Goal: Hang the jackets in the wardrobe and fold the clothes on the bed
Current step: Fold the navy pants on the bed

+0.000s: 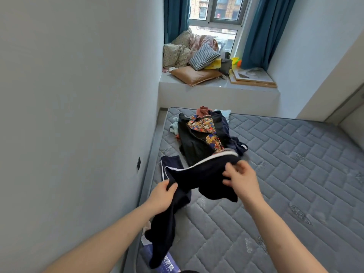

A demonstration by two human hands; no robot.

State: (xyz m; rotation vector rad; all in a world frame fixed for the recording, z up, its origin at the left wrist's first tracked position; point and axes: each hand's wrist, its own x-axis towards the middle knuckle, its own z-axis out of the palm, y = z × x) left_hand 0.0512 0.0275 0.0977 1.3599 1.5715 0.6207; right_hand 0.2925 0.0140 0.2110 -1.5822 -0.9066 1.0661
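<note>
The fingers of the left hand [164, 196] are curled round one edge of a dark navy garment [199, 179], and those of the right hand [241, 179] are pinched on the white-trimmed edge opposite, so that the cloth is held stretched between the two and lifted clear of the bed [285, 174]; this spread is judged to be kept so that the piece can be straightened before a fold is made. From the left grip a long part of the garment is seen hanging down toward the near corner of the mattress, where a printed label [169, 262] is partly covered by it. The bed is bare of sheets and set against the left wall. Beyond the held garment an unsorted pile of clothes [204, 134] is noted near the far left of the mattress, topped by a black jacket with a patterned lining [204, 126]; it is judged to await hanging. A small dark folded piece [171, 164] lies flat just beside the pile, at the wall edge. No wardrobe is in view. A wall socket [138, 163] is recorded low on the wall.
</note>
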